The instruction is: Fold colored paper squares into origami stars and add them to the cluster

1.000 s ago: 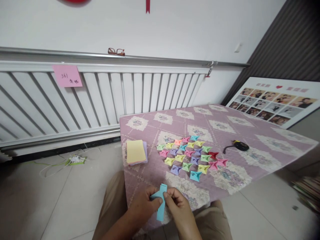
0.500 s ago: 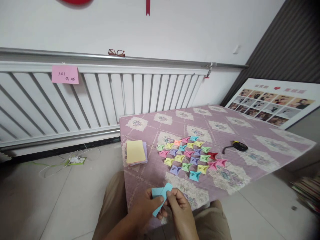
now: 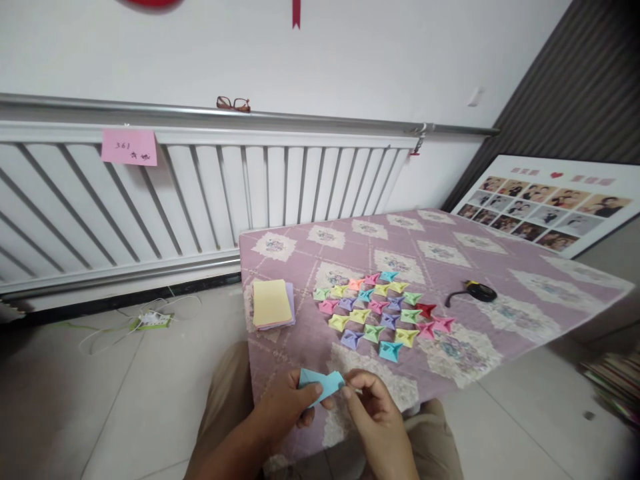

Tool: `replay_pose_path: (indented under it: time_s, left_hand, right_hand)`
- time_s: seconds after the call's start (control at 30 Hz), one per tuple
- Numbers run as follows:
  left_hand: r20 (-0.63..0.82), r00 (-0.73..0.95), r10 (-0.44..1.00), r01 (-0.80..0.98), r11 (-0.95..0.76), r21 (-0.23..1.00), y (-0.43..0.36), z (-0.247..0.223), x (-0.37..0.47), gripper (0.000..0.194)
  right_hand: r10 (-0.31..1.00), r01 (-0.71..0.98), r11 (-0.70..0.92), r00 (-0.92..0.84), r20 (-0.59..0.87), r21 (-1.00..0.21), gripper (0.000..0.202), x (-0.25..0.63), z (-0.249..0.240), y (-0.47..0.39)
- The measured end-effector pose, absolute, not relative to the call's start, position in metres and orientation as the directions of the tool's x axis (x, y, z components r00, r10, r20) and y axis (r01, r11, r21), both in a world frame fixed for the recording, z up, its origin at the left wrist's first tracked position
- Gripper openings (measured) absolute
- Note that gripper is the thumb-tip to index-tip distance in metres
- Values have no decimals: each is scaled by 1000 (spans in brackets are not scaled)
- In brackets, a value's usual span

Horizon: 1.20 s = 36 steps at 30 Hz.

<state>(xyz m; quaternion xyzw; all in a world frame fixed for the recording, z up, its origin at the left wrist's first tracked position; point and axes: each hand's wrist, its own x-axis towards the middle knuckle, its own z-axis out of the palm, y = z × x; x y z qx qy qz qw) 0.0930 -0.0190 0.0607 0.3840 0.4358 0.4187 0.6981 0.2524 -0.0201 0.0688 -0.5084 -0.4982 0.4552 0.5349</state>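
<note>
Near the table's front edge, a folded light-blue paper is held in front of me. My left hand is closed on its left part, with the thumb lying on top. At the paper's right end, the thumb and index finger of my right hand meet its edge, the other fingers curled. Beyond my hands stand several small folded paper pieces in rows, in pink, yellow, green, purple, blue and red. A stack of square paper sheets, yellow on top, lies to their left.
A patterned purple cloth covers the table. A black object with a short strap lies on its right side. Behind are a white radiator and glasses on a pipe. A photo board leans at the right; a power strip is on the floor.
The blue paper's right-hand strip has turned from a steep slant to lie flatter, pointing right. My right hand has shifted slightly right, from the paper's middle to its end.
</note>
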Motion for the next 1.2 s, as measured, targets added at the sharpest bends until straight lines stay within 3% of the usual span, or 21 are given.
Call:
replay_pose_path:
  time_s: [0.1, 0.23, 0.43, 0.93, 1.2]
  left_hand:
    - [-285, 282, 916, -224, 352, 909, -20, 65, 92, 40]
    - [-296, 276, 915, -179, 351, 919, -21, 68, 94, 44]
    - [-308, 265, 914, -196, 364, 911, -22, 71, 93, 48]
    - [-308, 257, 916, -198, 362, 911, -22, 77, 93, 52]
    - [-298, 268, 916, -126, 340, 932, -22, 84, 91, 52]
  right_hand:
    - [987, 168, 159, -6, 161, -973, 21, 256, 72, -20]
    - [984, 279, 177, -74, 163, -944, 14, 253, 73, -20]
    - [995, 211, 96, -44, 89, -973, 20, 248, 75, -22]
    - [947, 303, 313, -172, 272, -900, 8, 253, 85, -20]
    - [918, 369, 335, -334, 213, -867, 22, 262, 93, -20]
